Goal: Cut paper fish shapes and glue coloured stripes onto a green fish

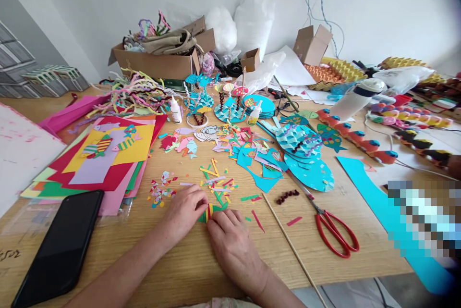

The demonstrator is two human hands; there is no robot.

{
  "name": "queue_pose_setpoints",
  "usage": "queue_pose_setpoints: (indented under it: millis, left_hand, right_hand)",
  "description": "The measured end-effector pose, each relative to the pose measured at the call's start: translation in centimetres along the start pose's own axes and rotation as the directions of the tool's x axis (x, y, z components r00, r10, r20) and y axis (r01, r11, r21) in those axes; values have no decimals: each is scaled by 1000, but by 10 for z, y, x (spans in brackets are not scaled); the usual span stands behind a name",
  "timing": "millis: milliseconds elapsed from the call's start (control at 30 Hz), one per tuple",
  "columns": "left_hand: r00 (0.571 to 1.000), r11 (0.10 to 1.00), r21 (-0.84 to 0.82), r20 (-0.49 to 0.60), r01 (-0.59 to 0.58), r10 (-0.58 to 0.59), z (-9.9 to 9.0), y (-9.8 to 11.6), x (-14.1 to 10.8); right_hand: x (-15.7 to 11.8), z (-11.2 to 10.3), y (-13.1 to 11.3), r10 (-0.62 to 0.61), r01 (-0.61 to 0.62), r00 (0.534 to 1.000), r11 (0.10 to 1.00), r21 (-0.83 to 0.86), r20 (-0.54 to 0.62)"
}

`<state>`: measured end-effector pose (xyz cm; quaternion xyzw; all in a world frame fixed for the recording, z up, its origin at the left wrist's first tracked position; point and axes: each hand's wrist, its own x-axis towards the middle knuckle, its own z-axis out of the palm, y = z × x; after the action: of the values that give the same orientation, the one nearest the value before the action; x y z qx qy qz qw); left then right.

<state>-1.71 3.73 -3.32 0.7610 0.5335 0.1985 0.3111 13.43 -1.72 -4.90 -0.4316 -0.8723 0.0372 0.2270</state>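
A green paper fish (218,207) with yellow and red stripes lies on the table between my two hands. My right hand (234,245) is curled, its fingers pressing on the fish's near edge and hiding part of it. My left hand (185,212) is closed at the fish's left side, thumb and forefinger together; whatever is between them is hidden. Beyond the hands lie thin paper strips (209,167) in yellow, green and red. Small cut paper bits (163,190) are scattered left of them. A thin wooden stick (288,238) lies right of my right hand.
Red-handled scissors (334,231) lie at the right. A black phone (59,245) and stacked coloured paper (133,173) are at the left. Glue bottles (175,110), blue paper scraps (252,168) and paper fish crafts (298,142) stand farther back. Cardboard boxes (158,64) line the wall.
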Motion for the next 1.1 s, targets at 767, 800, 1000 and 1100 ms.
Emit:
queue_pose_setpoints:
  millis: [767, 800, 1000, 1100]
  left_hand:
    - [995, 998, -34, -90, -52, 49, -15, -3, -8]
    - [991, 997, -15, -103, -82, 80, -17, -2, -13]
    - [923, 925, 164, -123, -342, 364, -5, 6, -49]
    - [877, 876, 250, -151, -412, 456, 6, 9, -58]
  right_hand:
    - [-47, -69, 47, 384, -383, 923, 923, 14, -30]
    - [-56, -75, 55, 465, -463, 885, 884, -57, 19]
    - [-72, -93, 62, 707, -623, 629, 707, -334, 323]
    - [-59, -93, 55, 752, -628, 532, 659, -414, 389]
